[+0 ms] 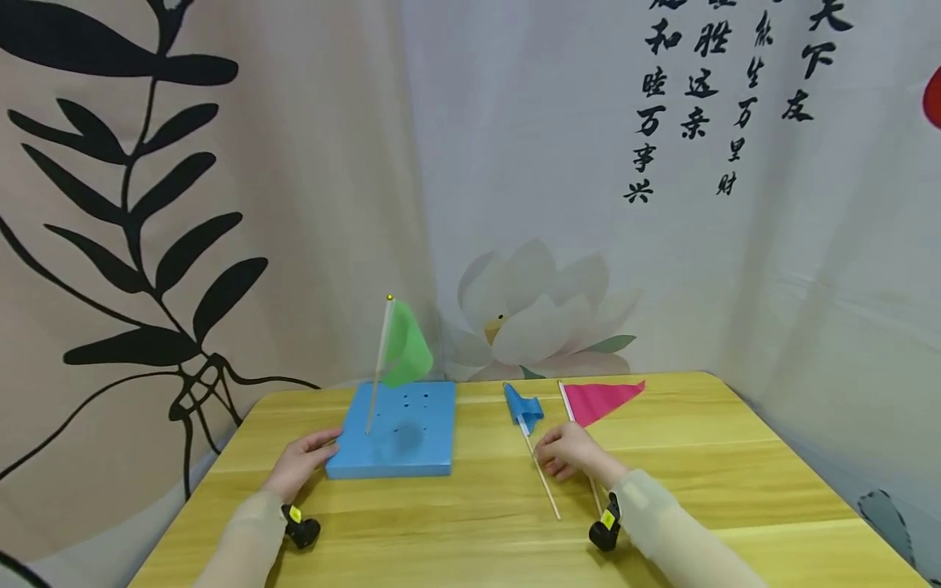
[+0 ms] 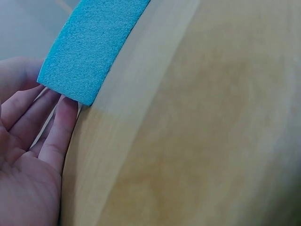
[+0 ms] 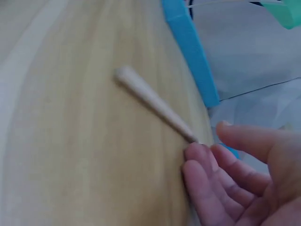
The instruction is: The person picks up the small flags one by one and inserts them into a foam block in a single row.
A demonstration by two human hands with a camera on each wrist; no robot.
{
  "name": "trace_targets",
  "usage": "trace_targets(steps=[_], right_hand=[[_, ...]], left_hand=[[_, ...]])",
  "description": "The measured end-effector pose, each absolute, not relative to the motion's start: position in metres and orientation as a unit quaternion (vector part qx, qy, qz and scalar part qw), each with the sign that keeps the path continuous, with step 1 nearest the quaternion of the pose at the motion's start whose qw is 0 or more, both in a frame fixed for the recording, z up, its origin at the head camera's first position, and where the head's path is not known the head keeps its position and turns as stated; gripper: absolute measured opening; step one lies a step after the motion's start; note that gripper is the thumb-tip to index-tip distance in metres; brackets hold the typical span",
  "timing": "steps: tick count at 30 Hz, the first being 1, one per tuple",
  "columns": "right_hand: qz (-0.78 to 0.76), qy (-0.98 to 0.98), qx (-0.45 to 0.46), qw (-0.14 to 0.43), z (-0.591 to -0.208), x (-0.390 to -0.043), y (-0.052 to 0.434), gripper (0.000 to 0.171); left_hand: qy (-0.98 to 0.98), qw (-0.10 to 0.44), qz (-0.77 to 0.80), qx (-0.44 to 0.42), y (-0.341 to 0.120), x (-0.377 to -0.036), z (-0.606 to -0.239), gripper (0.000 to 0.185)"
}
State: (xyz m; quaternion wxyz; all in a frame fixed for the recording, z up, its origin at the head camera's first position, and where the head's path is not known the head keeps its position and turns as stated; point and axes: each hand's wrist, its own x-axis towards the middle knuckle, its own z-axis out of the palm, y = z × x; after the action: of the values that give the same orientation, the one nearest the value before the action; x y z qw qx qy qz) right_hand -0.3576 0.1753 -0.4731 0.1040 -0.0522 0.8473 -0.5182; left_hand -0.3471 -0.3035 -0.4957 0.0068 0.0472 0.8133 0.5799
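Observation:
A blue foam board [image 1: 434, 441] with small holes lies on the table. My left hand [image 1: 309, 457] touches its left edge, fingers nearly straight; the left wrist view shows the thumb and fingertips at the corner of the foam [image 2: 94, 56]. A green flag [image 1: 407, 347] on a white stick stands in the board, leaning slightly. My right hand [image 1: 569, 451] is at the stick of a blue flag [image 1: 522, 406]. In the right wrist view, fingertips meet this stick [image 3: 155, 103] while the thumb stays apart. A pink triangular flag [image 1: 599, 400] lies beyond, its stick partly hidden by that hand.
The wooden table [image 1: 426, 531] has its far edge against a curtain [image 1: 338, 204] printed with leaves, a lotus and writing. Black cameras are strapped to both wrists.

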Motion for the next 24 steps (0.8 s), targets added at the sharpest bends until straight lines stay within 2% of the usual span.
trace_targets(steps=[8,16,24], right_hand=[[-0.499,0.861,-0.052,0.080,-0.482,-0.359,0.171,0.013],[-0.470,0.879,-0.064,0.056,-0.490,-0.358,0.168,0.024],[-0.456,0.886,-0.073,0.037,-0.486,-0.358,0.164,0.021]], left_hand=[[0.817,0.001,0.574,0.044,-0.303,-0.348,-0.498,0.050],[0.820,-0.001,0.570,0.048,-0.303,-0.351,-0.502,0.051],[0.822,-0.002,0.568,0.031,-0.299,-0.349,-0.499,0.050]])
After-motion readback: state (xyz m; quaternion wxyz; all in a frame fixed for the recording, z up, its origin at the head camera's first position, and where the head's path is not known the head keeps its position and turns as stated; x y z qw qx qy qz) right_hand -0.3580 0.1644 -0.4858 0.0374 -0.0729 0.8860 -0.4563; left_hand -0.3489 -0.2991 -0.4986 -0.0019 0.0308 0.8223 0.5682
